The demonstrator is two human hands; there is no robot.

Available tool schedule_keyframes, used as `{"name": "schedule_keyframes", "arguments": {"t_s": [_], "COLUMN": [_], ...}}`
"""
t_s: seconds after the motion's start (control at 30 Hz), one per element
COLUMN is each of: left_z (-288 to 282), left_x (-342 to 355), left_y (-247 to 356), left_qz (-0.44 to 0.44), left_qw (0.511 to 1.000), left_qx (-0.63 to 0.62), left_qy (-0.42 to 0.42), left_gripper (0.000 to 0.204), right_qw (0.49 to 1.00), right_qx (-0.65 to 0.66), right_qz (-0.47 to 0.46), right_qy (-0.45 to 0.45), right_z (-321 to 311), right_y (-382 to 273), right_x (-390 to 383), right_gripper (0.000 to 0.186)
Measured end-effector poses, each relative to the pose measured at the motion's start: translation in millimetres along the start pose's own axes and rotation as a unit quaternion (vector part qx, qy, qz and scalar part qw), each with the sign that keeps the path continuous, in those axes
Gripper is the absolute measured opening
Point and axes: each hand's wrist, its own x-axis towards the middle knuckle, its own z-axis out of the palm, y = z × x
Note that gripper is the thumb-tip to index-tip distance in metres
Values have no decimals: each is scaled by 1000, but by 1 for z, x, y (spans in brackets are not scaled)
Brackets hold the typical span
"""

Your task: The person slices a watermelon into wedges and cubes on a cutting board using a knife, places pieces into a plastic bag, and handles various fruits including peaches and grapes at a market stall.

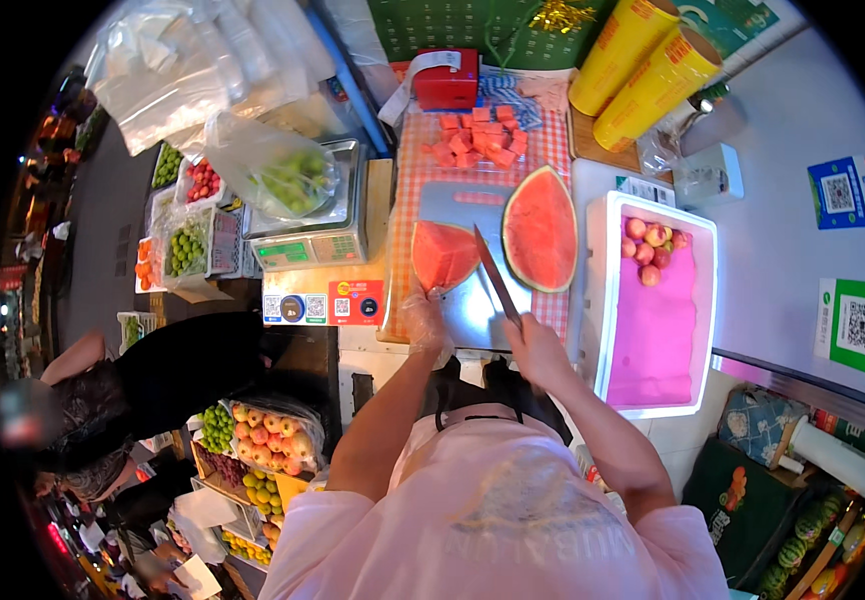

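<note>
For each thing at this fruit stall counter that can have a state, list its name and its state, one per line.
left hand: in a clear glove, resting on the watermelon wedge
right hand: bare, gripping the knife
knife: blade tip against the wedge
watermelon wedge: cut, red flesh up
watermelon half: cut, flesh up
watermelon cubes: diced, piled
white foam box: open, a few peaches in its far corner
scale: loaded with a bag of green fruit

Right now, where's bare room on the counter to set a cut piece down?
Free: the pink liner in the white foam box, below the peaches; checked cloth between the watermelon cubes and the grey cutting board. Crowded: the board, with the watermelon wedge under the left hand, the watermelon half, and the knife in the right hand.
</note>
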Motion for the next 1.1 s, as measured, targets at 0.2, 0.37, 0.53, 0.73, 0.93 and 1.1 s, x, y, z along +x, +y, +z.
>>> {"name": "schedule_keyframes", "arguments": {"t_s": [0.2,0.37,0.53,0.73,0.93,1.1], "left_z": [-5,0,-17,-17,-9,-12], "left_x": [0,2,-6,-1,4,4], "left_y": [8,-5,17,17,-8,-1], "left_qz": [18,43,30,19,77,86], "left_qw": [998,998,996,999,995,992], "left_qx": [-53,-45,-88,3,-48,-82], "left_qy": [-3,-4,-16,-46,-33,-49], "left_gripper": [36,36,40,44,45,43], "right_qw": [999,994,962,978,973,962], "right_qx": [23,92,167,209,227,259], "right_qz": [0,-20,47,16,-2,7], "right_qy": [-27,-58,-209,-11,-36,-87], "right_z": [36,82,18,4,20,46], "right_y": [3,34,39,55,55,69], "right_x": [77,64,-6,7,55,66], "right_gripper": [45,41,38,40,39,36]}}
